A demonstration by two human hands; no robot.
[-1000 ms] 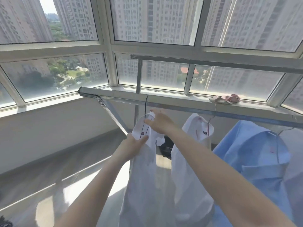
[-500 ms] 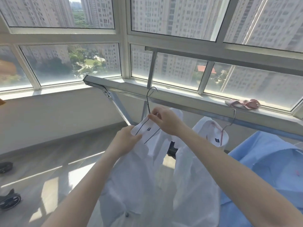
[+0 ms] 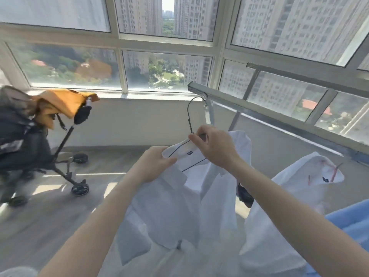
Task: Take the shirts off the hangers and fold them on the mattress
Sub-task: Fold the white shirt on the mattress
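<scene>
My left hand (image 3: 153, 164) grips collar of white shirt (image 3: 169, 206). My right hand (image 3: 215, 146) pinches black wire hanger (image 3: 189, 116) at neck, hook up near end of metal rail (image 3: 279, 116). Second white shirt (image 3: 289, 196) on red hanger (image 3: 333, 172) at right, blue shirt (image 3: 349, 216) beside it. Stroller (image 3: 30, 140) with orange cloth (image 3: 58, 104) at left, under window (image 3: 165, 70).

Looking out through large white-framed windows (image 3: 169, 70) at tall apartment blocks (image 3: 289, 27) and green trees (image 3: 65, 66). Shining in bright patches on the grey floor (image 3: 50, 216). Standing at the left, near the pale wall (image 3: 139, 120), on small wheels: a black stroller (image 3: 24, 140), carrying an orange cloth (image 3: 58, 104). Running along below the right windows: a metal rail (image 3: 279, 116).
</scene>
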